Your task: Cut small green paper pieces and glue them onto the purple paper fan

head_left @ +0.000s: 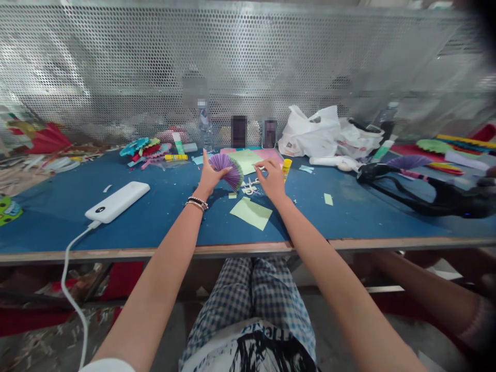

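A pleated purple paper fan [226, 170] with a green outer edge is spread in my left hand [211, 175], gripped by the thumb and fingers above the table. To its right my right hand [271, 180] has thumb and fingertips pinched together; whatever they hold, if anything, is too small to tell. Between the hands lie white-handled scissors [250, 187] on the table, partly overlapped by the fan's lower edge. A pale green paper sheet [251, 213] lies nearer the table's front edge. A yellow glue stick [287, 166] stands just behind my right hand.
On the blue table [174, 222] lie a white power bank [118, 200] with a cable, another yellow glue stick [176, 157] and coloured paper flowers [143, 150]. White plastic bags [310, 132], two phones and bottles stand at the back. A black strapped device [426, 188] lies right.
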`<state>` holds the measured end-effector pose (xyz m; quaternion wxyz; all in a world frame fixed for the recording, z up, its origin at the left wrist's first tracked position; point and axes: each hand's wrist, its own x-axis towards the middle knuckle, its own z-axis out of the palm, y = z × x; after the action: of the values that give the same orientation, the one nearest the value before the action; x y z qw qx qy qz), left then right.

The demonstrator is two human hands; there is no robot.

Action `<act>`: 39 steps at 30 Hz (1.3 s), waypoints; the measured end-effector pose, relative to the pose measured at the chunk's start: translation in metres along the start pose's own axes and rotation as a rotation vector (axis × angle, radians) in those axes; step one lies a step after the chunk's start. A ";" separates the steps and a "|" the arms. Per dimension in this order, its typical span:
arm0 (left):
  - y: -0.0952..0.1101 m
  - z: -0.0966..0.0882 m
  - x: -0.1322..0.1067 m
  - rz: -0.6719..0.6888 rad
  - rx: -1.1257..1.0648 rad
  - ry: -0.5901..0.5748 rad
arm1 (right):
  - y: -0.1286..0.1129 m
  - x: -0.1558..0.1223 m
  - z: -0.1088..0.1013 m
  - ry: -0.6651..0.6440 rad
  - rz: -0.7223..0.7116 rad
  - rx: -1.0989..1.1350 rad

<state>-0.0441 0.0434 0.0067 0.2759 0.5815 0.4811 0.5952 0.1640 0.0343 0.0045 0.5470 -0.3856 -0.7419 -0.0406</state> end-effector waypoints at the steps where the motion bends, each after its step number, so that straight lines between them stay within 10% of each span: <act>1: 0.004 0.002 -0.002 -0.025 -0.034 -0.008 | 0.000 0.000 -0.001 0.007 -0.001 0.004; 8: 0.015 0.008 -0.005 -0.070 -0.188 -0.098 | -0.004 0.002 -0.004 0.029 -0.015 0.005; 18: 0.023 0.010 -0.012 0.108 0.212 -0.216 | -0.011 0.001 -0.007 -0.065 -0.024 -0.020; 39: 0.026 0.011 -0.013 0.175 0.323 -0.274 | -0.012 0.000 -0.007 -0.139 -0.075 -0.037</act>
<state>-0.0251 0.0246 0.0223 0.1893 0.7329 0.4759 0.4478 0.1621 0.0221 0.0121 0.4852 -0.3695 -0.7911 -0.0478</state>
